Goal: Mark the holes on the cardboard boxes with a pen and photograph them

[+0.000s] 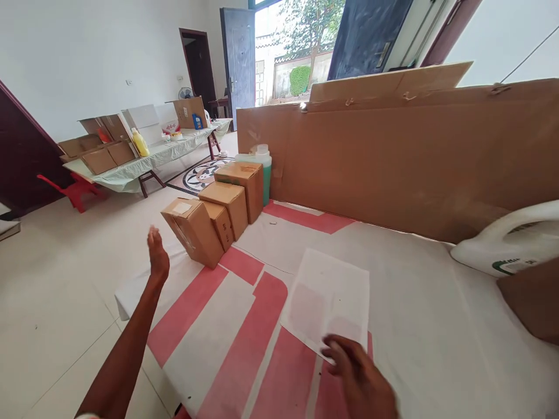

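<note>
My left hand (157, 254) is stretched out over the table's left edge, fingers together and holding nothing, a short way from the nearest of several small brown cardboard boxes (193, 230). My right hand (360, 375) rests near the front edge with its fingertips on the lower edge of a thin white sheet (328, 301) that lies flat on the red-and-white table cover (244, 343). The other boxes (241, 186) stand in a row behind the first one.
A green-and-white jug (261, 160) stands behind the boxes. A tall cardboard sheet (393, 157) walls off the table's far side. A white jug (510, 244) lies at the right by a brown cardboard piece (535, 299). A second table (144, 160) with boxes stands across the room.
</note>
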### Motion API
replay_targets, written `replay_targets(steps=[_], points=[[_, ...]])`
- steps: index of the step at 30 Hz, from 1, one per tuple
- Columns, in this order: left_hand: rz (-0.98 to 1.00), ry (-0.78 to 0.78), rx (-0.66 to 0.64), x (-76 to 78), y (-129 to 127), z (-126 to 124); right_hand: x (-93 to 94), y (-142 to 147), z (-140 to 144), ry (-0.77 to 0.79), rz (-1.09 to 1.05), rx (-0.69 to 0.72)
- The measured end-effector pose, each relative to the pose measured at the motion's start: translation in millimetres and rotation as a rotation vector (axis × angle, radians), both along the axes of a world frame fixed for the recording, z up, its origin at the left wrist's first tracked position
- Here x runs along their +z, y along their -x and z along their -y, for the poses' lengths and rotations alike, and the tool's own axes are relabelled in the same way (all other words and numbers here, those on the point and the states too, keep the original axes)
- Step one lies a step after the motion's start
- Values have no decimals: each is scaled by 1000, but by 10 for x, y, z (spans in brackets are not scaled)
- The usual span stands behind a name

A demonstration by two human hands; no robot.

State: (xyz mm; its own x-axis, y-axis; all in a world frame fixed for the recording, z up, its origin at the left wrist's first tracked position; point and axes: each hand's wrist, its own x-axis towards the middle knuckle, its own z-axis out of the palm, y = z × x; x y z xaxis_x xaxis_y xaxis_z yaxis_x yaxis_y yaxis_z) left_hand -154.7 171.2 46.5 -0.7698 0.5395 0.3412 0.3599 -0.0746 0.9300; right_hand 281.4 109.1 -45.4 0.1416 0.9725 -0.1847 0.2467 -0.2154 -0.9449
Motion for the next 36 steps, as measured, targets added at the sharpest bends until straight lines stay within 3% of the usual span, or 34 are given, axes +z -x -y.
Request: replay_targets(steps=[3, 6, 9, 11, 14, 19, 22, 25, 30, 36], points=[[207, 102, -165, -334, 244, -247, 150, 961, -259, -73, -111, 329], [305, 130, -310, -656, 197, -282, 175, 1725, -500, -107, -184, 488], [323, 133, -388, -833, 1, -100, 92, 2171, -655, -96, -196, 543], [304, 140, -432, -888, -191, 108, 20, 2271, -661, -100, -202, 550], [262, 157, -498, -934, -566, 484, -59, 2104, -502, -116, -219, 518], [91, 247, -681, -979, -1303, 1067, -49, 1224, -30, -126, -254, 319], [-8, 283, -872, -1003, -1686, 1286, 8, 690, 223, -100, -194, 190], [-22, 307, -997, -1058, -1961, 1403, 73, 347, 423, -96, -118, 73], [-43, 359, -1067, -1128, -2145, 1465, 185, 149, 650, -154, -34, -44], [-106, 361, -986, -905, -2134, 1388, 270, 180, 744, -246, 60, -96]])
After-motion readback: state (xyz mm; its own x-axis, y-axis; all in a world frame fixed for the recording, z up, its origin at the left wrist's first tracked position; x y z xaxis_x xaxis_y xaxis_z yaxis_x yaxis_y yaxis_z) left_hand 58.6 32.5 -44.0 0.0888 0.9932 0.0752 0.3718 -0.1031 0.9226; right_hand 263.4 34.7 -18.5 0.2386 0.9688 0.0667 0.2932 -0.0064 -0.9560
